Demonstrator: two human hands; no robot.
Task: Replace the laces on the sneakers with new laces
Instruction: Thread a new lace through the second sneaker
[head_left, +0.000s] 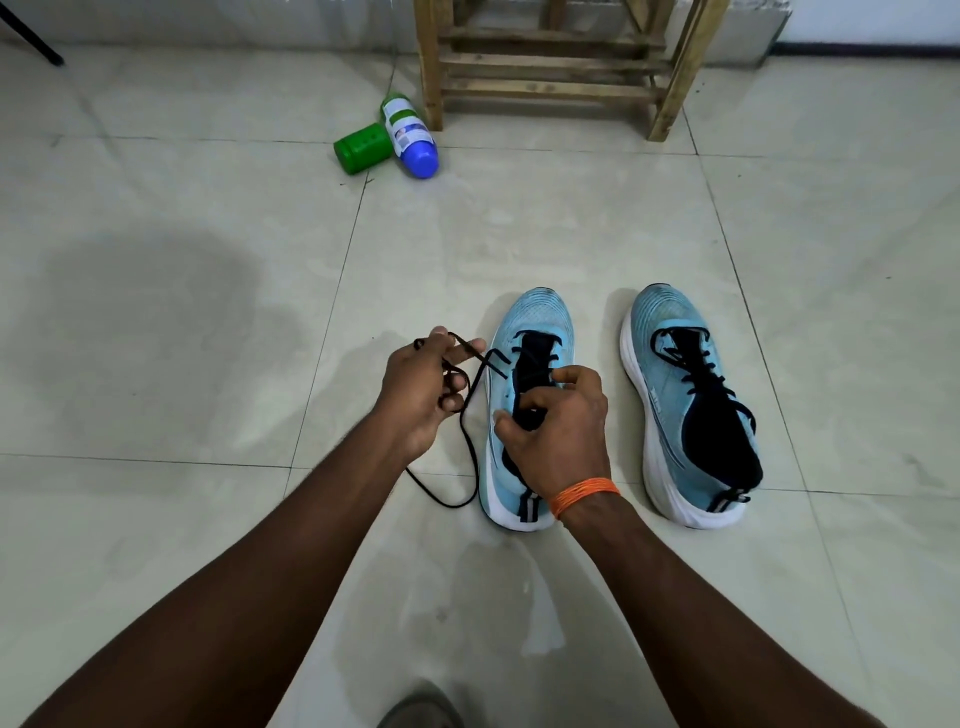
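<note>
Two light blue sneakers with white soles stand side by side on the tiled floor, toes pointing away. On the left sneaker (530, 322) a black lace (470, 447) runs out of the upper eyelets and loops down onto the floor beside it. My left hand (423, 389) is closed around that lace, left of the shoe. My right hand (561, 431), with an orange thread band at the wrist, presses on the left sneaker's tongue and pinches the lacing there. The right sneaker (691, 410) is fully laced in black and untouched.
A green bottle (361, 148) and a white and blue bottle (410, 135) lie on the floor at the back. A wooden rack (561, 67) stands behind them by the wall. A grey object (421, 709) shows at the bottom edge.
</note>
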